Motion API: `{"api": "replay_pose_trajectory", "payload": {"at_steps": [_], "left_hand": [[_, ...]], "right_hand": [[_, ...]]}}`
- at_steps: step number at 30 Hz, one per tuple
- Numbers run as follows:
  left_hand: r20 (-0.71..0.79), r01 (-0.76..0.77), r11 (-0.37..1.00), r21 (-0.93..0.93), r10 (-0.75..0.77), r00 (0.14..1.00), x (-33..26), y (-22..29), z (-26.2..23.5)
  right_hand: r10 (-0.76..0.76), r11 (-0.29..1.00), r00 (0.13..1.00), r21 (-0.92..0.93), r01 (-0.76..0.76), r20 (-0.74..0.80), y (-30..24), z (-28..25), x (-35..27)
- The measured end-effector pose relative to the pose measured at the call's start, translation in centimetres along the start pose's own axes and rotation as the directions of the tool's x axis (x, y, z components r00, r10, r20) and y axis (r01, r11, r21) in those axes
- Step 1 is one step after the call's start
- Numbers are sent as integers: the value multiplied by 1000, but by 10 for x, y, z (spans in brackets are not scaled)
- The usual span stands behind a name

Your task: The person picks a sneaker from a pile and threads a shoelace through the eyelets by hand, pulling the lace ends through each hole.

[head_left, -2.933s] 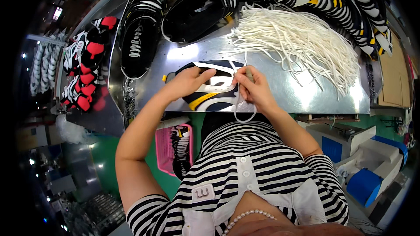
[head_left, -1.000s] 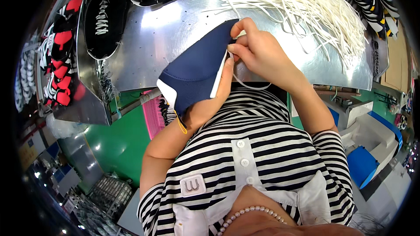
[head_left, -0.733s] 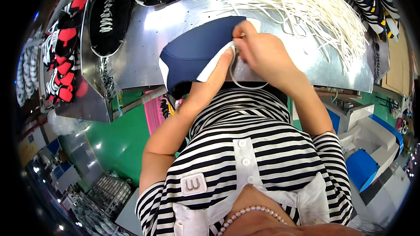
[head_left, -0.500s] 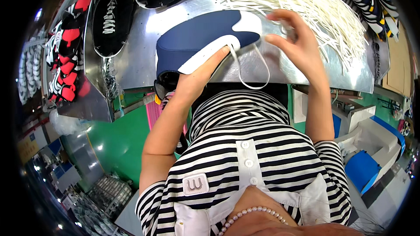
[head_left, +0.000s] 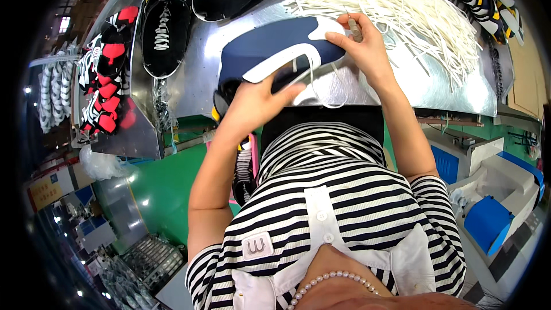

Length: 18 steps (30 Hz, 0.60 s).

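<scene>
A navy-blue shoe upper (head_left: 258, 43) with white trim is held above the metal table, its white toe end to the right. A white lace (head_left: 314, 83) loops down from the eyelet trim (head_left: 281, 63). My left hand (head_left: 258, 103) holds the near side, its fingers hidden inside or behind the upper and its thumb stretched apart. My right hand (head_left: 367, 46) is at the toe end, thumb against the white patch. A small tool (head_left: 355, 30) with a brownish handle and thin tip sits among its fingers.
A heap of white laces (head_left: 396, 11) lies across the metal table (head_left: 195, 80). Dark shoe uppers (head_left: 165, 34) stand at the far left, beside red, black and white ones (head_left: 109, 89). Striped uppers (head_left: 476, 0) are stacked far right. A blue-and-grey machine (head_left: 491, 218) stands at lower right.
My right hand has come left and down onto the toe end. My left thumb has lifted off the white trim. The whole view has shifted slightly.
</scene>
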<state>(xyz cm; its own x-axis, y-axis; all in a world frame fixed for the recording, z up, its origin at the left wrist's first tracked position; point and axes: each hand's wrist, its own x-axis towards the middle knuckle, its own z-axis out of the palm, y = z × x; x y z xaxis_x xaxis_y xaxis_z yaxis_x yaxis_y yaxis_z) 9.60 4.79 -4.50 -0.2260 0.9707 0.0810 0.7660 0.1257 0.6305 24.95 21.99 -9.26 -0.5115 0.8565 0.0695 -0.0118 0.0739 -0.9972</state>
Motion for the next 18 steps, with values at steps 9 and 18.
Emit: {"api": "replay_pose_trajectory", "payload": {"at_steps": [9,18], "left_hand": [[-262,-34,982,186,83,961,10,-3,12],[-336,-76,979,188,137,932,15,16,-6]], "right_hand": [[8,979,981,-202,32,196,-2,9,-38],[90,966,941,201,-162,328,-7,38,-36]]}}
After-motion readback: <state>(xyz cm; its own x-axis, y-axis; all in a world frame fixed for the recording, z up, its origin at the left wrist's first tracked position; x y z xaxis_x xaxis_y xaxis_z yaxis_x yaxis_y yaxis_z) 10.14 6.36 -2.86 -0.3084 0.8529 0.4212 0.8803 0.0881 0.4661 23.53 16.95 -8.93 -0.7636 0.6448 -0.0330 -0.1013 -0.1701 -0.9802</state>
